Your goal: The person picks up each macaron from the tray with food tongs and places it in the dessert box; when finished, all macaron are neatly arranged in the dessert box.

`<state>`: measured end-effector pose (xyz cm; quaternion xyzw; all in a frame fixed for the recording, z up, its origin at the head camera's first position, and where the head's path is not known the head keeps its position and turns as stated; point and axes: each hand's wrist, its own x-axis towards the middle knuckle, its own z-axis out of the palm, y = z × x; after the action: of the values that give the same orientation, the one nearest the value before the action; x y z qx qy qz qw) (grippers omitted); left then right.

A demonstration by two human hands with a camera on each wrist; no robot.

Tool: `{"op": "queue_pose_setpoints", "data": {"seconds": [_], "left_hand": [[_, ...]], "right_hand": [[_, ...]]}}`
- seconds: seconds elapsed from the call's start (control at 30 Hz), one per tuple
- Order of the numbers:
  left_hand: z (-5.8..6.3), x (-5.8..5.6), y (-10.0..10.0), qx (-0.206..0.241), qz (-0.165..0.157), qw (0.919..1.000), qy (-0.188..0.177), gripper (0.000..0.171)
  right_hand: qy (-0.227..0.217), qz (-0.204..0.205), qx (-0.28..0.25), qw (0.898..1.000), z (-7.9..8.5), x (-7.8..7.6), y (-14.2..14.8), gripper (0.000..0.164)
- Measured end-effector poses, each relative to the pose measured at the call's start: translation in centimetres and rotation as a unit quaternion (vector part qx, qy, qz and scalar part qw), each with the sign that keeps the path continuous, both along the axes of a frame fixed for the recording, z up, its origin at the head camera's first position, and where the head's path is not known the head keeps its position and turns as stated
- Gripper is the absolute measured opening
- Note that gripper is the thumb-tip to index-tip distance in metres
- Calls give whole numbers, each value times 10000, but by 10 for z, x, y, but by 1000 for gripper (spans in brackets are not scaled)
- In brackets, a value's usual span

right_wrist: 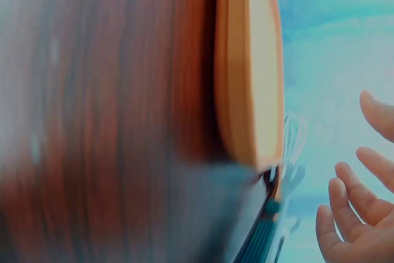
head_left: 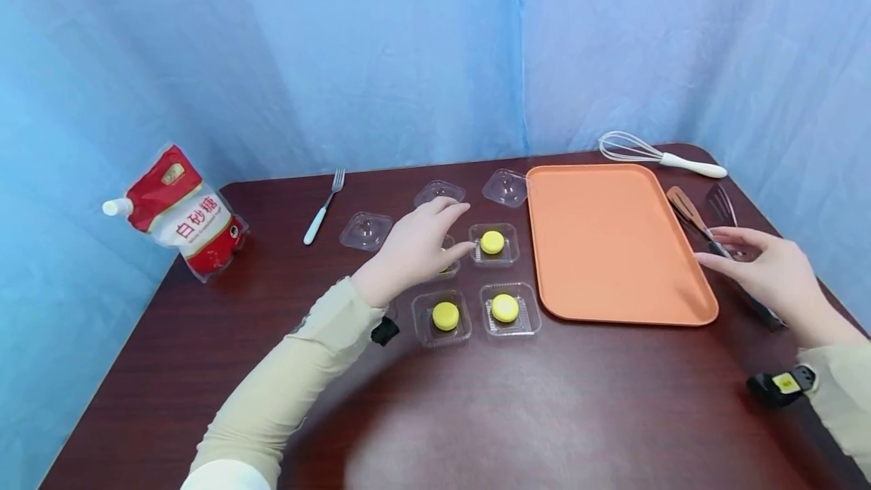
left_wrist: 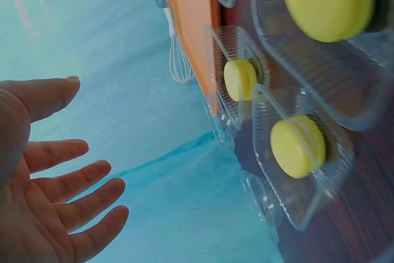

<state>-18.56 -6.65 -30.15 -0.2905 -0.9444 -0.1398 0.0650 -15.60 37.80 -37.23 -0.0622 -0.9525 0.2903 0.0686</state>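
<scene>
My left hand (head_left: pixel 411 244) hovers over a group of clear plastic boxes, thumb and fingers spread and holding nothing. It partly hides one box and its yellow macaron (head_left: pixel 444 262). Beside it, a macaron (head_left: pixel 492 242) sits in another box; nearer me are two more boxed macarons, one on the left (head_left: pixel 445 316) and one on the right (head_left: pixel 505 308). In the left wrist view the fingers (left_wrist: pixel 92 204) are apart from the boxes. My right hand (head_left: pixel 776 271), also holding nothing, is beside the right edge of an orange tray (head_left: pixel 615 248), above a brown slotted turner (head_left: pixel 686 206).
Clear domed lids lie behind the boxes, at left (head_left: pixel 367 231) and by the tray (head_left: pixel 506 187). A whisk (head_left: pixel 694 165) is at the back right, near a dark slotted utensil (head_left: pixel 720 204). A fork (head_left: pixel 320 214) and a red-white sugar pouch (head_left: pixel 197 221) occupy the left.
</scene>
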Motion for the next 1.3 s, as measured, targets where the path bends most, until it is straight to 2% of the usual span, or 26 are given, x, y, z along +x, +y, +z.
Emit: {"op": "queue_pose_setpoints", "data": {"seconds": [0.13, 0.3, 0.4, 0.63, 0.8, 1.03, 1.17, 1.3], "left_hand": [[-1, 13, -13, -40, -40, 10000, 30, 55], [-10, 26, -37, -13, -124, 9995, 280, 50], [-18, 32, -52, 13, -127, 9990, 434, 49], [-34, 42, -84, 2, 193, 9991, 372, 50], [-42, 51, -100, -145, 348, 9993, 35, 53], [-52, 59, -113, -326, 532, 9964, -581, 66], [-55, 62, -117, -346, 576, 9925, -1021, 77], [-59, 64, -119, -437, 548, 9900, -1227, 80]], "right_hand": [[239, 476, -315, 9981, 8, 7, -16, 58], [427, 973, -607, 9925, 15, 16, -37, 52], [470, 1128, -582, 9908, 16, 21, -52, 50], [635, 1723, -308, 9825, 19, 30, -84, 50], [975, 2099, 45, 9728, 19, 34, -104, 45], [1588, 2621, 413, 9510, 20, 31, -130, 44], [1629, 2760, 440, 9462, 20, 29, -142, 42], [1554, 2864, 395, 9446, 19, 27, -153, 41]]}}
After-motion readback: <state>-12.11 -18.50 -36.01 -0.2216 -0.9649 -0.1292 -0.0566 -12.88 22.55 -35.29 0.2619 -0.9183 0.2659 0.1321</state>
